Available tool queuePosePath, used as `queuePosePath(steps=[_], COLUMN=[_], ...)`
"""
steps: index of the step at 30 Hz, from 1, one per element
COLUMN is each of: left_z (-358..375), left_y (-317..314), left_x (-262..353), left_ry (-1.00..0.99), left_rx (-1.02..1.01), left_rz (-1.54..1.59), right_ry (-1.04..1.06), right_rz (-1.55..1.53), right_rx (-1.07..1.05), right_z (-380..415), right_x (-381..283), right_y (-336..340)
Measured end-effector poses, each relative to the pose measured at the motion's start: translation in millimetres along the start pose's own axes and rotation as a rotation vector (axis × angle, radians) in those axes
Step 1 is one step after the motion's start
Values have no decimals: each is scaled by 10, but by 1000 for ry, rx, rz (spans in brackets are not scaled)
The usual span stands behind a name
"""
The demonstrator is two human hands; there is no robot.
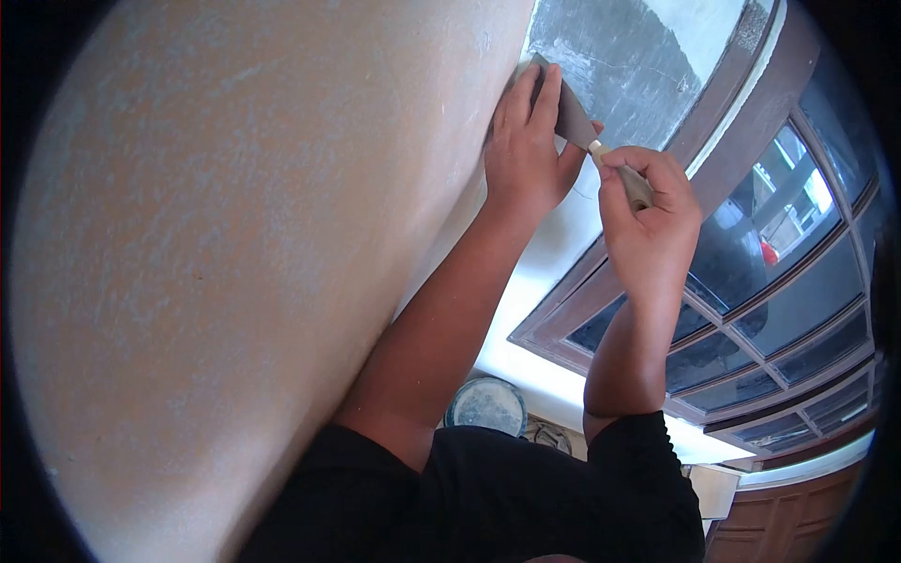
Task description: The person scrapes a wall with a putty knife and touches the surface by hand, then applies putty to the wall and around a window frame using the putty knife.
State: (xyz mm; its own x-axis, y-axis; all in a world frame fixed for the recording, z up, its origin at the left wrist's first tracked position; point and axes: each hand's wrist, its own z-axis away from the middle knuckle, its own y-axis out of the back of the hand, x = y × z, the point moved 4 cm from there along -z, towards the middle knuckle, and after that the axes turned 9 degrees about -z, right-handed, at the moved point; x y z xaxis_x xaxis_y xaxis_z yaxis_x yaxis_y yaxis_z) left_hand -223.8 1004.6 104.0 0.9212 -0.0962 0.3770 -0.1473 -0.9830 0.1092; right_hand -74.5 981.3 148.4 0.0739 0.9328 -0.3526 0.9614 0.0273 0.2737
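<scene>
My right hand (652, 202) is wrapped round the pale handle of a scraper (574, 117), whose flat grey blade points up and to the left. My left hand (528, 141) lies over the blade near its far end, with fingertips pressing on it and the thumb behind its lower edge. The blade rests at the corner where the tan wall (235, 188) meets a wall section with a dark grey patch (610, 70). What lies under my left palm is hidden.
On the right stands a brown-framed window (765, 352) with several glass panes. Below, past my arms, are a round bucket or lid (486, 407) with a whitish top and a pale box (713, 491). Brown wooden panelling (784, 516) shows at the lower right.
</scene>
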Motion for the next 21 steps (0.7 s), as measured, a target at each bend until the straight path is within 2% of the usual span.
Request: queuePosePath(steps=[13, 17, 20, 21], left_z=[-9, 22, -28, -16], left_y=[24, 16, 17, 12], left_x=[14, 1, 0, 1], left_ry=[15, -29, -13, -4], left_rx=[-79, 15, 10, -6], left_rz=[4, -31, -16, -36], right_ry=[-42, -102, 10, -75], right_rz=[-53, -73, -24, -67], right_rx=[-8, 20, 10, 12], right_z=[-10, -72, -112, -126], right_x=[39, 108, 13, 95], right_y=[3, 15, 4, 14])
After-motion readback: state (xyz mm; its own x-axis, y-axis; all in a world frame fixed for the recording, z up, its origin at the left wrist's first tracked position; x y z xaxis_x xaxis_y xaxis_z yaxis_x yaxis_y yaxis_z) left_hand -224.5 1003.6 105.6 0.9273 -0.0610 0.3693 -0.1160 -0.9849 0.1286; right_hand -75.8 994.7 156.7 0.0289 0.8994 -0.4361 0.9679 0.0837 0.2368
